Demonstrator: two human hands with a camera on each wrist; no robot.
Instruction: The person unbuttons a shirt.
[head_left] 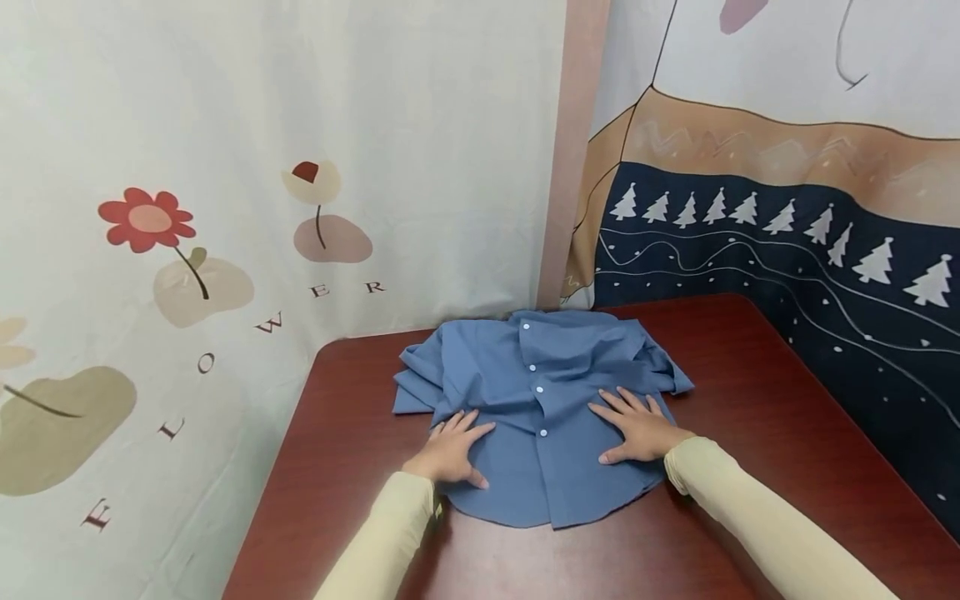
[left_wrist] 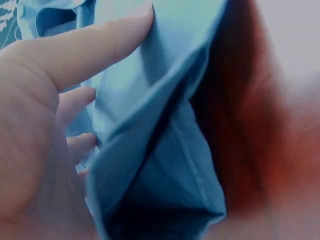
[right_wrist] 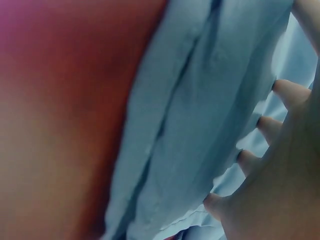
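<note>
A blue button-up shirt (head_left: 502, 467) lies front up on the table, its curved hem toward me and white buttons down the middle. Its sleeves are bunched at both sides near the far end. My left hand (head_left: 448, 450) rests on the lower left of the shirt with fingers spread. On the lower right, my right hand (head_left: 639, 427) lies on the cloth, fingers also spread. In the left wrist view the thumb (left_wrist: 110, 45) lies over the fabric beside a gaping fold at the edge. The right wrist view shows fingertips touching the layered shirt edge (right_wrist: 190, 115).
The reddish-brown table (head_left: 750, 400) has rounded far corners. A pale curtain with flower prints (head_left: 450, 167) hangs behind and to the left. Along the right side hangs a dark blue cloth with white trees (head_left: 750, 258).
</note>
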